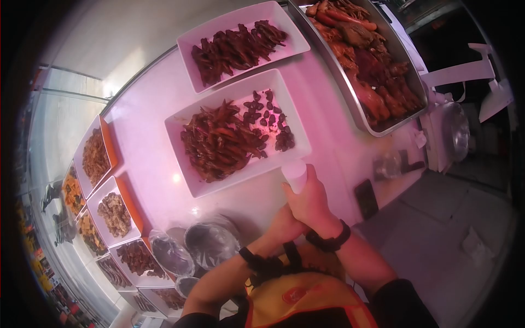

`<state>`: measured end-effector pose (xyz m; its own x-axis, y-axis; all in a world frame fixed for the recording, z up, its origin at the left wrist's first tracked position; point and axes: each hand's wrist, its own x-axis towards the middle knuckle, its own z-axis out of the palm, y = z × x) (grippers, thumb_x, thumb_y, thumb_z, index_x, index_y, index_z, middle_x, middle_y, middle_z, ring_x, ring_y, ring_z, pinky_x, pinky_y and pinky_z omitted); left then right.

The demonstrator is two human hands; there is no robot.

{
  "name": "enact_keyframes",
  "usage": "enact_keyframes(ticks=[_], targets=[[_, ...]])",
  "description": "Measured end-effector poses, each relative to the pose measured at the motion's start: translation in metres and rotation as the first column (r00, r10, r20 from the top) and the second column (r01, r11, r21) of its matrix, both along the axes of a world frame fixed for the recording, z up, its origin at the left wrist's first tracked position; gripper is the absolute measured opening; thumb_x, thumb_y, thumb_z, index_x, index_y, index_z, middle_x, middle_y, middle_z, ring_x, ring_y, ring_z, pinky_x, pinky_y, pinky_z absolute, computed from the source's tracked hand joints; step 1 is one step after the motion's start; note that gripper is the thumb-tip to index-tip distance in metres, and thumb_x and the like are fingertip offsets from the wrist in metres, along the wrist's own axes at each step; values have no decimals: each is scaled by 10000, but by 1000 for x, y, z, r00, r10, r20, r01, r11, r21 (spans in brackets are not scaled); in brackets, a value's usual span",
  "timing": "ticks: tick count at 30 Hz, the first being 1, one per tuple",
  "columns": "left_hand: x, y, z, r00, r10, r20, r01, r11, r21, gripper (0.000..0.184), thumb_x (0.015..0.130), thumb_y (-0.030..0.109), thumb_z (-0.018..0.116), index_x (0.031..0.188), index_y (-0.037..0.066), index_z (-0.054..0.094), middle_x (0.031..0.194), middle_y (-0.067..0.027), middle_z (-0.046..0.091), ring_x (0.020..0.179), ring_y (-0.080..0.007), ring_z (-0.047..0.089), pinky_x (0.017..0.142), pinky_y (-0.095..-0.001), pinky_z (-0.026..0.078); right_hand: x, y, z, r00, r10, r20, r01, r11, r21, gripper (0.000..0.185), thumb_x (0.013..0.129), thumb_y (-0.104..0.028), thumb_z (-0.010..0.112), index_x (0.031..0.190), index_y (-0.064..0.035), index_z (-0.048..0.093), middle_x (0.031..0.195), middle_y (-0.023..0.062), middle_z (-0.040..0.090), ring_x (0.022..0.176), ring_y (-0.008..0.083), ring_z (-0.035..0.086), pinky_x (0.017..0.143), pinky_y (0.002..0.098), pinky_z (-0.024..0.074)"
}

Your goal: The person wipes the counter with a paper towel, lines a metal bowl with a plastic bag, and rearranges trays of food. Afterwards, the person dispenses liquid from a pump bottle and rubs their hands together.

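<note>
My right hand (pixel 311 205) is wrapped round a white, smooth, cylinder-shaped object (pixel 295 174), its rounded end pointing away from me. My left hand (pixel 286 224) is closed just below, pressed against the right hand; what its fingers grip is hidden. Dark bands circle both wrists. Beyond the hands, close to the cylinder's tip, lies a white tray (pixel 191 188) with a heap of dark glazed meat pieces (pixel 219 142) and several small dark morsels (pixel 268 117). Farther back, a second white tray (pixel 295 41) holds a row of dark glazed pieces (pixel 238 49).
A steel tray (pixel 350 104) of cooked meats stands back right. Left are several white food trays (pixel 112 240). Plastic-lined round containers (pixel 210 240) stand near my left arm. A dark phone-like object (pixel 366 199) lies to the right, near a white scale-like device (pixel 451 128).
</note>
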<state>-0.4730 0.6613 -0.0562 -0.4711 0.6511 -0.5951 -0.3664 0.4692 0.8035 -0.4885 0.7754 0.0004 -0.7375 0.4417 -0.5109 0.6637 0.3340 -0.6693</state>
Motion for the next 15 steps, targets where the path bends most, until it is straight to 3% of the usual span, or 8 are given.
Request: enact_keyframes(ticks=[4,6,7,9,15], targets=[[-4,0,6,999,-1,-32,0,1000,-31,484,787,235,730,1193,6,599,1011,-203,712,987,-375,687,835,-444,530,-1,-2,-4,994,-3,-109,4,1000,11,419,892,-194,652,1255,-52,498,1084,232,666,1032,454,631,850,491,512],[-3,-1,1,991,135,-10,-135,990,31,420,793,220,734,1141,7,633,993,-193,718,988,-349,693,830,-434,532,-4,-2,-11,947,7,-322,-13,1000,-18,412,897,-205,650,1249,-53,499,1069,240,666,1020,459,630,841,495,512],[-4,-1,0,991,130,-8,-130,991,31,420,793,220,734,1141,7,633,993,-193,718,988,-349,693,830,-434,532,-6,-3,-11,947,2,-320,-8,1000,-18,412,897,-205,650,1249,-53,499,1069,240,666,1020,459,630,841,495,512],[-7,-2,-1,988,131,-85,-131,991,5,370,795,199,739,1098,5,656,969,-182,724,969,-317,703,814,-420,537,-11,-5,-9,991,-12,-136,7,999,-34,411,899,-211,645,1250,-56,499,1063,239,668,1020,457,630,840,494,512],[-25,-3,9,997,78,-20,-77,996,36,356,820,209,715,1103,1,657,958,-161,729,941,-290,710,794,-411,542,-18,-2,-12,995,14,-101,-17,999,-35,425,900,-194,633,1278,-67,488,1084,233,662,1037,454,623,848,499,509]])
